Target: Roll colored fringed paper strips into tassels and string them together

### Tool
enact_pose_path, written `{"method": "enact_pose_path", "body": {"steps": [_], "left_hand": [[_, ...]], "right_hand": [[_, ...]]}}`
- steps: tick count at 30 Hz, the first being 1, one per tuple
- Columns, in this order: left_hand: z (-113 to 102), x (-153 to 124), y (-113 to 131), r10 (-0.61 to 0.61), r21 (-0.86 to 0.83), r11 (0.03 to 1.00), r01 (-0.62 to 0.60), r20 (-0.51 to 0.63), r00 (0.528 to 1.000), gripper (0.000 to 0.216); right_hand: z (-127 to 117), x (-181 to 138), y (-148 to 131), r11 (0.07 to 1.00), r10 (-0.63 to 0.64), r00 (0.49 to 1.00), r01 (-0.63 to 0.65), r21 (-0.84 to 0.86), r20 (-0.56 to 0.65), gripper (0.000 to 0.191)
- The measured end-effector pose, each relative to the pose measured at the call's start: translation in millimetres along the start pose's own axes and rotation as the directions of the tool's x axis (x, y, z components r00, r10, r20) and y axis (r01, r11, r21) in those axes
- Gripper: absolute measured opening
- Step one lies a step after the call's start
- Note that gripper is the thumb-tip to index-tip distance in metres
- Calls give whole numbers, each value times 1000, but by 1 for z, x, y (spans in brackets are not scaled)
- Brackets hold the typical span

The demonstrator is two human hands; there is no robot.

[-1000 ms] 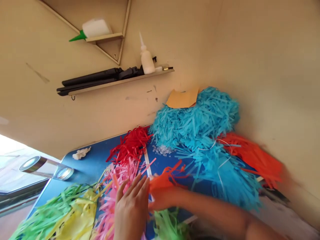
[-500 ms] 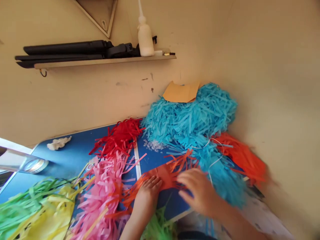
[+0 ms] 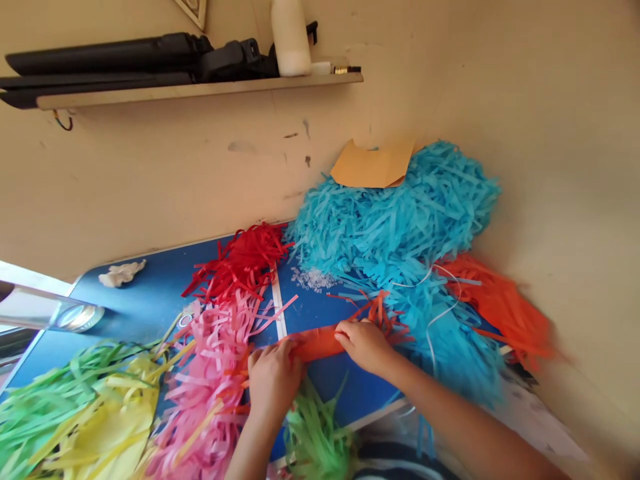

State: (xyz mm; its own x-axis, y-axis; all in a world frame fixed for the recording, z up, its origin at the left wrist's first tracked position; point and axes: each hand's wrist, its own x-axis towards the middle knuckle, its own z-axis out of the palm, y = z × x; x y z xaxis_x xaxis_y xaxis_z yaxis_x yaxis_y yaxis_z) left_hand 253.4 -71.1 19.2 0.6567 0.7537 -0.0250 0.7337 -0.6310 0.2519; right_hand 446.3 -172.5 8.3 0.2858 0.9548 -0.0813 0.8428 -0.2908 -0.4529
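An orange fringed paper strip point(image 3: 320, 341) lies across the blue table point(image 3: 150, 300), its uncut band between my two hands. My left hand point(image 3: 273, 377) presses on its left end, fingers curled down, over the pink fringe point(image 3: 215, 373). My right hand point(image 3: 365, 343) pinches the strip's right part, where orange fringes point(image 3: 383, 310) fan out toward the big blue fringe pile point(image 3: 400, 227).
Red fringe point(image 3: 240, 260), green fringe point(image 3: 45, 400) and yellow fringe point(image 3: 110, 427) lie at left; more green fringe point(image 3: 315, 440) at the near edge. An orange pile point(image 3: 500, 307) sits at right. A wall shelf point(image 3: 200, 87) carries a white glue bottle point(image 3: 290, 33). A metal tube point(image 3: 50, 313) lies at far left.
My right hand has moved left onto the orange strip and closed on it. The strip now lies flatter and straighter between both hands. The camera has tilted down a little.
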Motion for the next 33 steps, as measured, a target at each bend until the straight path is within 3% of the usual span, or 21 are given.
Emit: {"method": "enact_pose_path", "body": {"steps": [3,6,9,11,14,16,18,24,33], "left_hand": [[-20,-1,-10,-9,121,993,14,-46,999,26],[-35,-10,-29,-23,157,987,43,-130,991,31],[-39,-17,-32,159,42,987,-155,-128,979,51],[-34,-16,-21,289,-84,952,-295,-70,955,63],[-17,-2,-4,257,-204,949,-240,62,964,41],[-7,10,-1,165,-197,971,-132,157,974,26],[-1,19,-3,85,-141,988,-57,199,976,26],[-5,26,1,-28,1,1000,28,199,980,43],[0,32,9,-96,144,987,71,174,980,39]], "right_hand": [[-1,1,2,1000,-7,999,8,9,-51,16],[-4,-2,8,989,-137,976,143,22,-169,14],[-7,-7,13,946,-312,931,322,24,-188,12],[-7,-8,15,928,-361,922,370,46,-140,12],[-5,-5,15,954,-285,956,289,78,-65,12],[-4,-1,12,980,-186,982,187,68,-24,14],[-3,3,9,995,-95,995,96,28,-7,16],[1,12,2,999,41,999,-41,-11,-9,16],[4,18,6,994,103,994,-103,-24,26,17]]}}
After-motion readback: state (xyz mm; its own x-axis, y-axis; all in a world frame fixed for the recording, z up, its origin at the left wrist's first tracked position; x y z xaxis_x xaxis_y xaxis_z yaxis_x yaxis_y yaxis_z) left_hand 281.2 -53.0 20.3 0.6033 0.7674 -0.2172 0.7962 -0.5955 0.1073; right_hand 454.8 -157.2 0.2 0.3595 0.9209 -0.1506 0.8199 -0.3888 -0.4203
